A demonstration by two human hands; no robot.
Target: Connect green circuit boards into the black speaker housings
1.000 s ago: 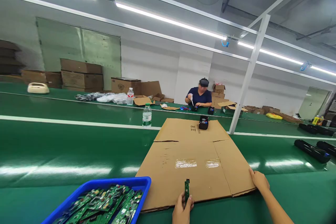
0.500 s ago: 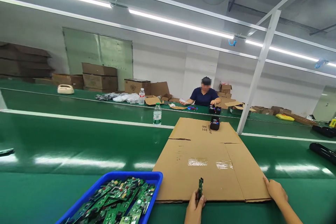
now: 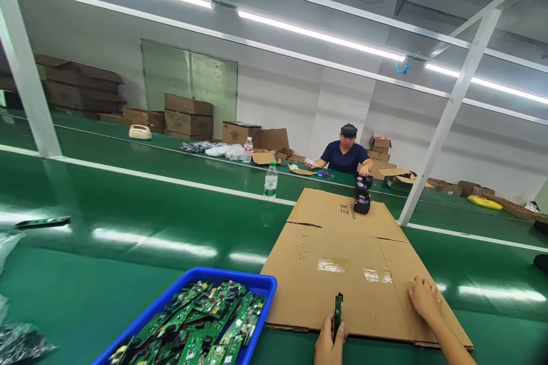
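My left hand (image 3: 329, 342) is closed around a narrow green circuit board (image 3: 338, 309), held upright at the near edge of a flat cardboard sheet (image 3: 342, 245). On the right part of that sheet rests my right hand (image 3: 425, 298), its fingers slightly bent and apart, with nothing seen in them. To the left of my left hand stands a blue tray (image 3: 188, 275) piled with several green circuit boards (image 3: 214, 319). At the far end of the cardboard lies a black speaker-like unit (image 3: 362, 203) with round parts and wires.
Across the bench a co-worker (image 3: 346, 151) has a hand on another black unit (image 3: 363, 181). A water bottle (image 3: 270, 181) stands left of the cardboard. A single board (image 3: 43, 222) and clear plastic bags (image 3: 23, 345) lie at left. A white post (image 3: 449, 120) rises at right.
My right hand has moved from the cardboard's right edge onto its surface. The view has swung left. The co-worker's hand has come onto a black unit. My left hand still holds the board.
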